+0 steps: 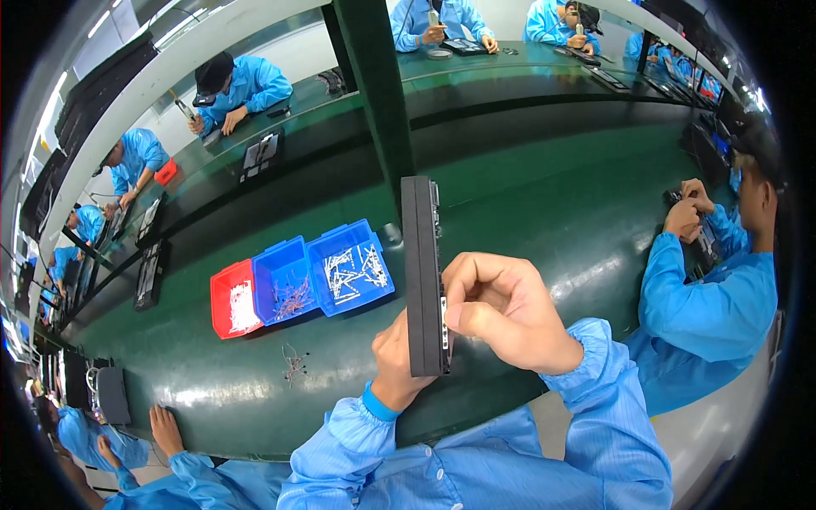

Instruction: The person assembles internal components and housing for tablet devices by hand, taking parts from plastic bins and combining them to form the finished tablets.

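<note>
Upright on its edge above the green bench stands a long black device housing (418, 276), its plain side toward me. My left hand (395, 361) is closed round its lower part from the left, most fingers hidden behind it. Thumb and forefinger of my right hand (508, 310) are pinched at the housing's right face, touching it beside a white strip (444, 321). Whatever lies between those fingertips is too small or hidden to make out. The housing's inner face is mostly turned away.
Left of the housing sit a red bin (223, 293) of white parts, a blue bin (270, 259) of thin wires and another blue bin (340, 238) of white-and-black strips. Loose wires (295, 364) lie before them. A green post (374, 102) rises behind; a co-worker (710, 289) sits at right.
</note>
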Available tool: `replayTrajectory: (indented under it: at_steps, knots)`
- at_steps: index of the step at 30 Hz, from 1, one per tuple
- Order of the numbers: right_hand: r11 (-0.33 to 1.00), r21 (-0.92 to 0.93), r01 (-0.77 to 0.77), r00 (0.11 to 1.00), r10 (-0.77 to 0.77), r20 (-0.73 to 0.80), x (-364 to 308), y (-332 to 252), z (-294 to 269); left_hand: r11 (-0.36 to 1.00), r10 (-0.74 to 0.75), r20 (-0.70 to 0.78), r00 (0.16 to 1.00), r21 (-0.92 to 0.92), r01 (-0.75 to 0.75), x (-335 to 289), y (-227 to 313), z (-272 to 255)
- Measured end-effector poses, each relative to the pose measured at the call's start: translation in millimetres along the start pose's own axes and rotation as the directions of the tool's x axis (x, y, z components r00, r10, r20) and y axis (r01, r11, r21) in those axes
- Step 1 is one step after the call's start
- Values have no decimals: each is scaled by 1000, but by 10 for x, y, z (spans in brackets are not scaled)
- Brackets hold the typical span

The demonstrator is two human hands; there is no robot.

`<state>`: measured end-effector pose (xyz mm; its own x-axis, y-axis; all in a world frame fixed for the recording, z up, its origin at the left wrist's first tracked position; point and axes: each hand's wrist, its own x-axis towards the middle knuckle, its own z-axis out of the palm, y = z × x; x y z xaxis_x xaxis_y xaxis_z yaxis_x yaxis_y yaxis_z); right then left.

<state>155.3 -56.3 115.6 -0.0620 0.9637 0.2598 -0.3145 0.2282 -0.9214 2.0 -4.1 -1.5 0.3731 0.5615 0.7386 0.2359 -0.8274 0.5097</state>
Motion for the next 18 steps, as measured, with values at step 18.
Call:
replayTrajectory:
  at_steps: [18]
  knots:
    - [994,81,-77,997,79,-15,16,-36,-31,997,12,18,1000,80,-14,5,28,22]
